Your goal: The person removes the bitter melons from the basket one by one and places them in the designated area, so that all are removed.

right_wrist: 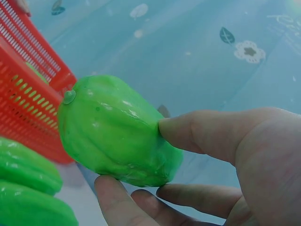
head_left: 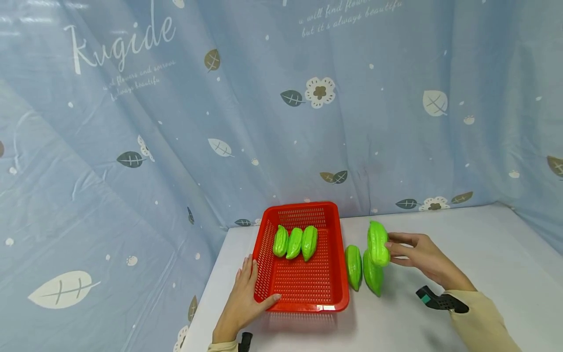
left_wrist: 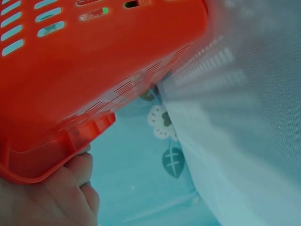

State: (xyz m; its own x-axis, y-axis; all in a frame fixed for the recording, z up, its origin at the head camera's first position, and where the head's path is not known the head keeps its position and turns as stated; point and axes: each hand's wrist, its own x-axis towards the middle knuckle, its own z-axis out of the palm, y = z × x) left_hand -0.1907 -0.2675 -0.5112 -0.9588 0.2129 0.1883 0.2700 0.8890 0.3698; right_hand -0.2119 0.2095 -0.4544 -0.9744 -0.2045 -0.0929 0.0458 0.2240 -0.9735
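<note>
My right hand (head_left: 415, 252) pinches a green ridged fruit (head_left: 378, 243) above the table, right of the red plastic basket (head_left: 308, 307). In the right wrist view the thumb presses the upper side of this fruit (right_wrist: 113, 129) and the fingers support it below; a small stem nub shows at one end. Two similar fruits, one green (head_left: 353, 268) and another (head_left: 373, 276) partly behind the held one, lie beside the basket's right wall. Inside, three green fruits (head_left: 294, 243) lie in a row towards the back. My left hand (head_left: 244, 298) grips the basket's front left corner, thumb over the rim.
The basket stands on a white table (head_left: 440, 313). Behind and to the left hangs a light blue curtain (head_left: 264, 122) printed with leaves and flowers, meeting the table's back edge. A black strap piece (head_left: 442, 300) sits at my right wrist.
</note>
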